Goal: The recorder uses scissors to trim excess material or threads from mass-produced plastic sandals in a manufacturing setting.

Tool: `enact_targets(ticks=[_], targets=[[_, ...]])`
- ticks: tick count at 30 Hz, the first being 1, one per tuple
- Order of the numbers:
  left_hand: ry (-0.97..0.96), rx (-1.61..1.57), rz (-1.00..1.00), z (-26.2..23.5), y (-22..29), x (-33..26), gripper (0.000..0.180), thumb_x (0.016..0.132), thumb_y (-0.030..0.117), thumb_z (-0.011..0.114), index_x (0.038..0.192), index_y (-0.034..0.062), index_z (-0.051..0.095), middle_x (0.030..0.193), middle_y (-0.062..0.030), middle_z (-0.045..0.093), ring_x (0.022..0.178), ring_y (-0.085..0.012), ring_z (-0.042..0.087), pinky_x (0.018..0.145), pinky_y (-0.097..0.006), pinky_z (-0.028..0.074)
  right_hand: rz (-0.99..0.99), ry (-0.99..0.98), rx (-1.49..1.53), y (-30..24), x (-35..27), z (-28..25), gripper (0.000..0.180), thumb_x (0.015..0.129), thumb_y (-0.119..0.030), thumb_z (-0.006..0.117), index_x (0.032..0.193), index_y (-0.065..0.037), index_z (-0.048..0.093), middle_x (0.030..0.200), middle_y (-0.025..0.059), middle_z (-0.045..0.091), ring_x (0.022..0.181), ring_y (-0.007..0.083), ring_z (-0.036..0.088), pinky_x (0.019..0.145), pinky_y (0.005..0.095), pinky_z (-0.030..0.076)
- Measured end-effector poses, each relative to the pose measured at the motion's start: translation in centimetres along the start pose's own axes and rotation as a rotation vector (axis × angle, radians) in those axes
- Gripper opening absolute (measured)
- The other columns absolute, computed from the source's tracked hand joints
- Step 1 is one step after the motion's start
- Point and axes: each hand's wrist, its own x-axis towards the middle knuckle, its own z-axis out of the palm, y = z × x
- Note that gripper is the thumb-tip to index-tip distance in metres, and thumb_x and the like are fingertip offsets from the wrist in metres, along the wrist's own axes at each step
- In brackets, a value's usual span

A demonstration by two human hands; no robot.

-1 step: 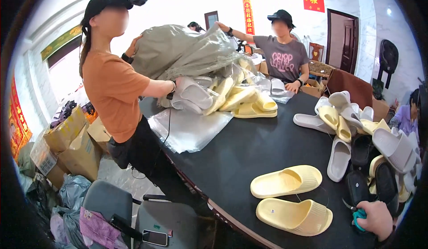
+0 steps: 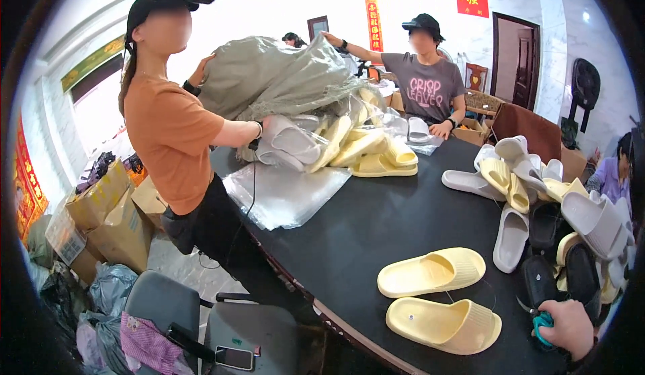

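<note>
Right hand (image 2: 566, 328), 4 o'clock, fingers curled round teal scissors (image 2: 543, 324), blades angled toward 10 o'clock near a black slipper (image 2: 539, 281); left hand out of sight, can't tell its state. Two yellow slippers (image 2: 443, 324) lie side by side at 5 o'clock on the black table (image 2: 430, 207), apart from the hand, mixed pile (image 2: 514, 230) at 3. Across from me, a person in orange (image 2: 168, 140) at 9–10 and one in grey (image 2: 420, 83) at 1–2 each have a hand on a sack (image 2: 269, 73) at 11.
</note>
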Motion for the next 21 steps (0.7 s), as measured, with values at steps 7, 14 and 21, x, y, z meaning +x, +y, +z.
enact_targets(ticks=[7, 14, 21], targets=[[-0.082, -0.080, -0.097, -1.3, -0.1, 0.1, 0.033, 0.086, 0.018, 0.056, 0.116, 0.0062, 0.050, 0.100, -0.0145, 0.062, 0.083, -0.0308, 0.062, 0.070, -0.038, 0.050, -0.046, -0.047, -0.108, 0.1, 1.3, -1.7, 0.029, 0.060, -0.023, 0.072, 0.084, -0.009, 0.068, 0.067, 0.0156, 0.063, 0.066, 0.0342, 0.063, 0.066, 0.0411, 0.051], [-0.146, -0.159, -0.198, -2.8, -0.4, 0.0, 0.036, 0.087, 0.019, 0.057, 0.119, 0.0064, 0.048, 0.102, -0.0148, 0.062, 0.083, -0.0305, 0.062, 0.070, -0.038, 0.050, -0.059, -0.127, -0.193, -0.1, 3.2, -2.9, 0.029, 0.065, -0.027, 0.070, 0.088, -0.010, 0.067, 0.068, 0.0153, 0.064, 0.069, 0.0328, 0.065, 0.070, 0.0411, 0.053], [-0.223, -0.238, -0.278, -4.1, -0.8, 1.4, 0.039, 0.087, 0.020, 0.058, 0.122, 0.0065, 0.046, 0.103, -0.0152, 0.062, 0.084, -0.0302, 0.062, 0.071, -0.038, 0.051, -0.114, -0.092, -0.221, 0.5, 4.3, -3.4, 0.031, 0.061, -0.026, 0.072, 0.087, -0.010, 0.069, 0.068, 0.0135, 0.064, 0.068, 0.0316, 0.064, 0.066, 0.0398, 0.051]])
